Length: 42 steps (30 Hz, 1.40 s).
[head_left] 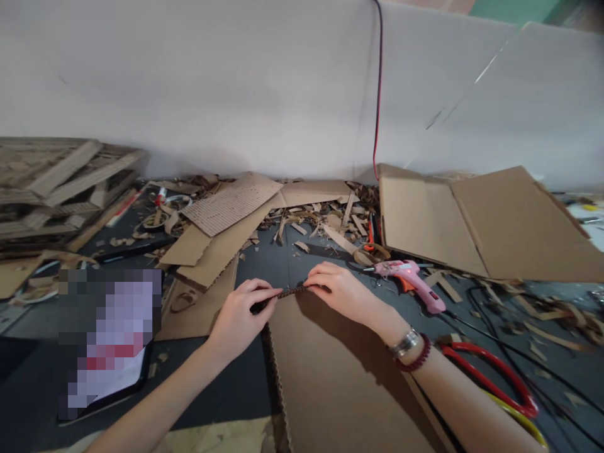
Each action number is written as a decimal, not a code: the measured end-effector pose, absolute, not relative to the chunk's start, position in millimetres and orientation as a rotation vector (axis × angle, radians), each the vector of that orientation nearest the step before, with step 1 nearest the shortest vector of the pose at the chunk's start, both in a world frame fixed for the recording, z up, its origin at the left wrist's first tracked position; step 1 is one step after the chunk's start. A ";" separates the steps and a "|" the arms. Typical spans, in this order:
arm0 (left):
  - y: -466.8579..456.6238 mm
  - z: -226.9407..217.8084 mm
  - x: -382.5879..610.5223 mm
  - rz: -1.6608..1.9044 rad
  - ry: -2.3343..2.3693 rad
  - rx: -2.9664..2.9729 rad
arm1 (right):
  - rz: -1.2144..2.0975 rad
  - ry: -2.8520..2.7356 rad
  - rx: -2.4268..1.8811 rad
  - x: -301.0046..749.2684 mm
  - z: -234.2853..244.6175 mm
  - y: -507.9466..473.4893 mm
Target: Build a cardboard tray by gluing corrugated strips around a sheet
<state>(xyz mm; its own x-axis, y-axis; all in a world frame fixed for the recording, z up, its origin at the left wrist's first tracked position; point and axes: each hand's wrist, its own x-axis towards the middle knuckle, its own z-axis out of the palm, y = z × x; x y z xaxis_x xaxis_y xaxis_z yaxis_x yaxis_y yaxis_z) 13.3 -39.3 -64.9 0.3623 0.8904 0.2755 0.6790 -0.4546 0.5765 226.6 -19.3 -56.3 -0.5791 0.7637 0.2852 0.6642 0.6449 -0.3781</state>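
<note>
At the dark worktable (262,261): only two bare hands and forearms of one person came into the view, reaching in from the bottom of the picture.

Left hand (240,318): it was curved over one end of a narrow dark strip (292,291), with the fingers pointing toward the other hand.

Right hand (342,292): it held the other end of the strip, and its fingers came down from above.

Grip: both hands were closed on the strip and pinched it between thumb and fingers; neither hand was released.

Strip: it was stretched between the two hands, just above the top edge of a cardboard sheet with toothed edge (330,377). Its material was too small to tell.

Right wrist: it wore a silver wristband (404,343) and, just beside it, a dark red bead bracelet (415,353).

Near the right hand: a pink hot glue gun (410,284) with an orange trigger lay on its side, and a red loop handle (491,377) lay lower, near the right forearm.

Near the left hand: a pixelated flat device (111,340) lay on the table, too blurred to name.

Further back: a pile of cardboard scraps (321,217) lay against a white wall (189,82), beside an opened flat cardboard box (481,223), and a red-and-black cable (378,82) hung down the wall.
</note>
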 end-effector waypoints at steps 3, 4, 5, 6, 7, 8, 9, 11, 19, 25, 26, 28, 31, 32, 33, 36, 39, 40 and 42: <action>-38.9 -65.4 13.3 0.802 1.357 2.262 | 0.317 -2.462 -1.134 224.9 -58.2 -19.9; -38.8 -65.7 13.3 0.800 1.357 2.257 | 0.313 -2.468 -1.140 224.4 -58.8 -20.0; -38.8 -65.9 13.4 0.796 1.358 2.252 | 0.307 -2.472 -1.147 224.0 -59.2 -20.2; -38.8 -66.0 13.4 0.795 1.360 2.248 | 0.299 -2.476 -1.155 223.6 -59.5 -20.3; -38.8 -66.0 13.4 0.794 1.364 2.246 | 0.291 -2.480 -1.162 223.2 -59.6 -20.5; -38.9 -65.9 13.4 0.794 1.368 2.245 | 0.283 -2.485 -1.165 222.9 -59.7 -20.6; -39.0 -65.7 13.4 0.794 1.372 2.246 | 0.275 -2.490 -1.166 222.6 -59.8 -20.8; -39.0 -65.2 13.5 0.791 1.382 2.248 | 0.262 -2.497 -1.163 222.3 -59.8 -21.1; -37.5 -65.7 13.5 0.823 1.368 2.253 | 0.250 -2.521 -1.155 224.4 -61.2 -20.1; -38.7 -65.6 13.5 0.822 1.371 2.279 | 0.238 -2.480 -1.199 228.1 -61.9 -18.2; -39.0 -65.4 13.4 0.824 1.372 2.283 | 0.235 -2.470 -1.211 228.9 -61.4 -17.9; -39.5 -64.9 13.0 0.828 1.371 2.294 | 0.235 -2.459 -1.227 230.6 -59.8 -17.4; -39.8 -64.7 11.8 0.836 1.370 2.321 | 0.252 -2.469 -1.233 232.1 -57.2 -17.4; -39.8 -64.7 11.4 0.840 1.376 2.331 | 0.256 -2.474 -1.233 232.3 -56.6 -17.7; -39.7 -64.8 11.0 0.841 1.383 2.340 | 0.257 -2.478 -1.236 232.4 -56.2 -18.0; -39.3 -65.4 10.1 0.837 1.401 2.346 | 0.248 -2.493 -1.240 232.5 -56.1 -19.1; -38.3 -66.4 10.0 0.834 1.395 2.338 | 0.232 -2.508 -1.240 232.2 -58.0 -19.9; -38.0 -66.7 10.0 0.837 1.394 2.336 | 0.226 -2.510 -1.239 231.8 -58.9 -19.9; -37.6 -67.1 10.2 0.852 1.391 2.333 | 0.217 -2.515 -1.236 230.3 -60.5 -19.6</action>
